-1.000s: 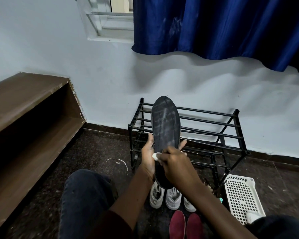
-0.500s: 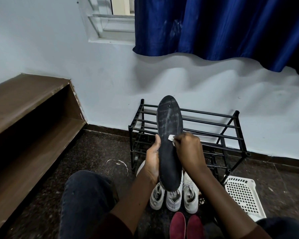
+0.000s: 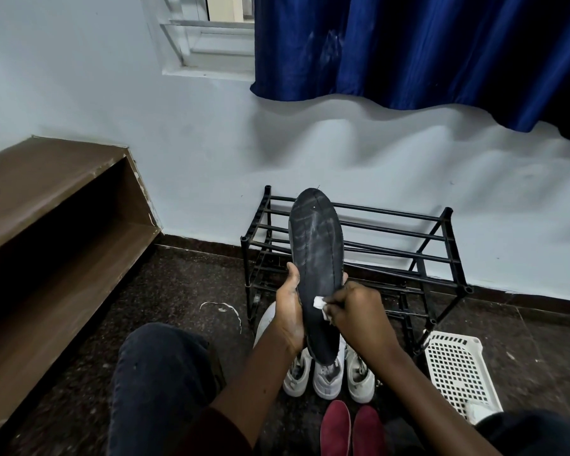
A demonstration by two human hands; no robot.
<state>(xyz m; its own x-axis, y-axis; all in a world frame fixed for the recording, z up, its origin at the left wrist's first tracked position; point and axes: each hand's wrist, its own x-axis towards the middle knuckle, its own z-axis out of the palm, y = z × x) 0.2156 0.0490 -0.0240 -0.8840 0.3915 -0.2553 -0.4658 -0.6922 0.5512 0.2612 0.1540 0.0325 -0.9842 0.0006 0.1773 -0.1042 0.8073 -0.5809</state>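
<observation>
**Wiping the sole, about mid-length**

The black shoe [image 3: 316, 255] stands nearly upright between my fingers, sole facing me, toe up and heel down. My left fingers [image 3: 292, 278] are curled round its waist, thumb on the near edge and a fingertip showing at the far edge, so that grip carries it. My right fingers [image 3: 338, 312] are bunched tight, pinching a small white wipe [image 3: 319, 303] and pressing it against the sole just beside my left palm.

I'd judge the job partway done. Above my fingers the forefoot is crossed with pale grey streaks, and I can't tell whether they are damp wipe marks or dirt not yet lifted. Below my fingers the heel end looks darker, but my wrists hide most of it. That end, the stitched rim and probably the toe look like what's left, and the shoe has yet to be set down anywhere.

Behind the shoe stands a black shoe rack [image 3: 408, 245], its top bars bare. Under my wrists sit white sneakers [image 3: 326, 378], with red shoes [image 3: 349, 426] nearer my body. Off to the right of my right fingers lies a white basket [image 3: 458, 373]; far to the left of my left fingers runs a brown wooden shelf [image 3: 46, 199].
</observation>
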